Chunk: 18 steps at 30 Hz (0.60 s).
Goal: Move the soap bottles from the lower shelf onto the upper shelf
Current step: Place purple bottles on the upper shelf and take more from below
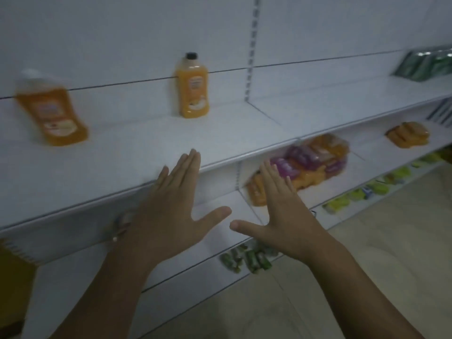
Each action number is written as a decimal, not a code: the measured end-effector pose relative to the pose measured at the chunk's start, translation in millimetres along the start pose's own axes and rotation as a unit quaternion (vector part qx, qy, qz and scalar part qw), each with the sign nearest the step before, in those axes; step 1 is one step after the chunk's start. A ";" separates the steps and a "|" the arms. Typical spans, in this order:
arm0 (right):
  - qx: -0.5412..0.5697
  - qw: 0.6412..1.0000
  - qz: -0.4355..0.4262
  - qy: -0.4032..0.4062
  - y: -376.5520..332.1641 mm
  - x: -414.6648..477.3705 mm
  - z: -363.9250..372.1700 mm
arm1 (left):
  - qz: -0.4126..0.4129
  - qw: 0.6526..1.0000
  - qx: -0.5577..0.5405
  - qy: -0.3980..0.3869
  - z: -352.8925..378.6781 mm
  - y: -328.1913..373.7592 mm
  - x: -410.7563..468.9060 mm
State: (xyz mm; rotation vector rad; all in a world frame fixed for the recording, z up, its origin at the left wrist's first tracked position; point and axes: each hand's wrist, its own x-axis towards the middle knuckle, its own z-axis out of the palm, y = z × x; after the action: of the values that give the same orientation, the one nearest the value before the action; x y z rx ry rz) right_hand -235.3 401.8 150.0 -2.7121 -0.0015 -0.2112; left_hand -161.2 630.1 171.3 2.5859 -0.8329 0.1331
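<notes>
Before the upper shelf [137,143] — left hand [168,216], right hand [286,216] seemingly flat, outstretched.

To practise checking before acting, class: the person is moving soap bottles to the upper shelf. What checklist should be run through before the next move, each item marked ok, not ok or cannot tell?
1. Left hand free: ok, fingers straight, holding nothing.
2. Right hand free: ok, open and empty.
3. Room on upper shelf: ok, bare space between bottles.
4. Black-capped bottle upright: ok.
5. Left bottle steady: cannot tell, looks tilted, blurred.
6. Soap bottles on lower shelf: cannot tell, orange and purple packs too blurred.
</notes>
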 end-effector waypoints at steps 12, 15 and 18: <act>0.036 0.990 0.136 0.023 207.2 -84.8 -56.1 | 0.060 0.989 -0.025 -0.136 141.2 190.1 76.6; 0.032 0.988 0.148 0.020 249.1 -75.9 -57.6 | 0.073 0.984 -0.028 -0.161 172.3 208.8 105.9; 0.041 0.987 0.156 0.022 289.9 -60.2 -57.8 | 0.087 0.981 -0.039 -0.168 201.0 222.8 137.7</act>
State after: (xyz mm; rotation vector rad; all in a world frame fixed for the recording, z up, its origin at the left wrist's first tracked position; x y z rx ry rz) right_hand -293.9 115.6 75.0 -2.5811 0.4154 -0.1717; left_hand -184.6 308.8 98.7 2.4947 -1.1588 -0.2878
